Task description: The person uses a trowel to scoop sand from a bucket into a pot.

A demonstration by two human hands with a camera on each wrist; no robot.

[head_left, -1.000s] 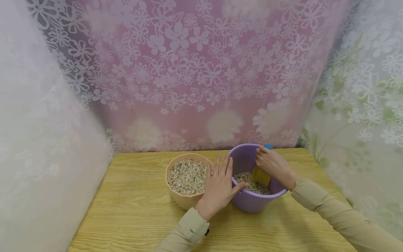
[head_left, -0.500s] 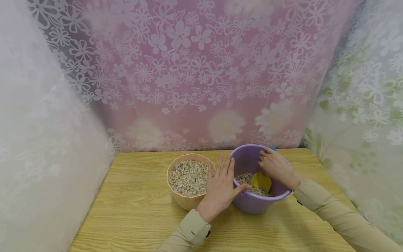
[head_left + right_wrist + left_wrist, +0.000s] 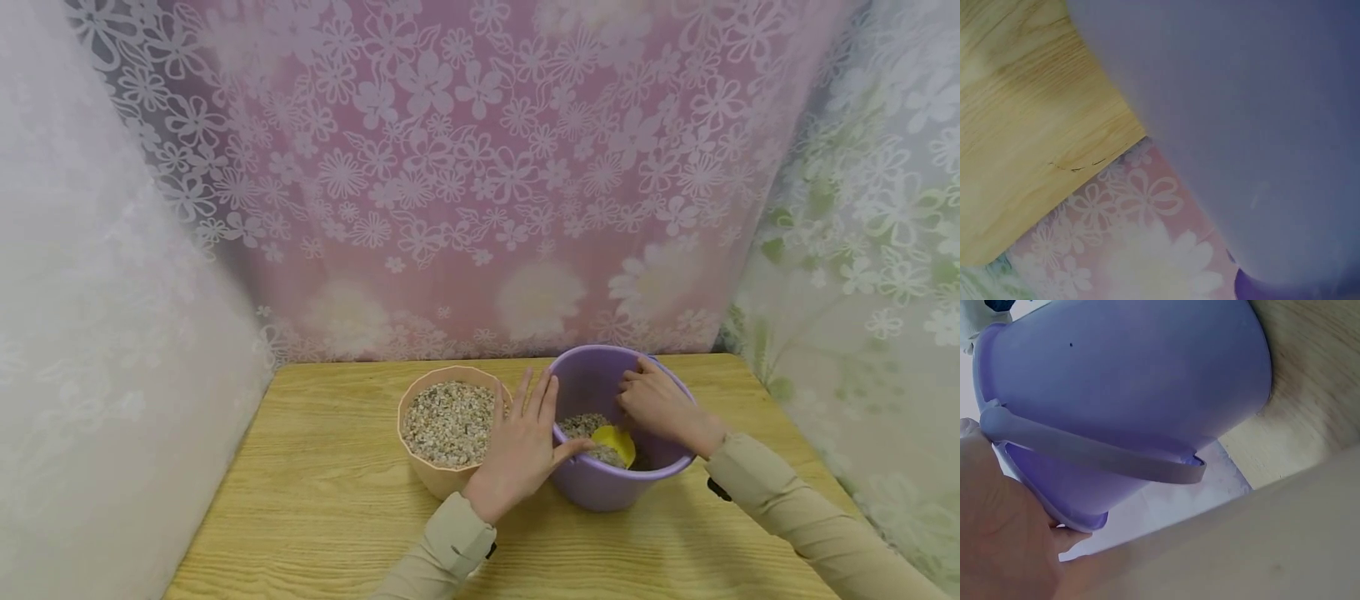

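My right hand (image 3: 663, 406) reaches into a purple bucket (image 3: 596, 493) and grips a toy shovel by its handle, which the hand now covers. The shovel's yellow blade (image 3: 617, 444) is down in the gravel (image 3: 585, 425) at the bucket's bottom. Fingers straight and spread, my left hand (image 3: 517, 450) lies between the bucket and a peach-coloured pot (image 3: 442, 481), with the thumb over the bucket's near rim. Gravel fills that pot close to its brim. In the left wrist view, the left hand (image 3: 1007, 531) is at the bucket's rim, beside its hanging handle (image 3: 1104, 456).
Both containers stand on a wood-grain table (image 3: 322, 492), near its back edge. A pink flowered curtain (image 3: 420, 208) hangs right behind, with pale sheets on the left and right sides. The bucket's outer wall (image 3: 1222, 125) takes up much of the right wrist view.
The shovel's blade has turned and dipped to the left, deeper into the gravel. Its blue handle end has gone out of sight behind the right hand. The left hand stays at the rim.
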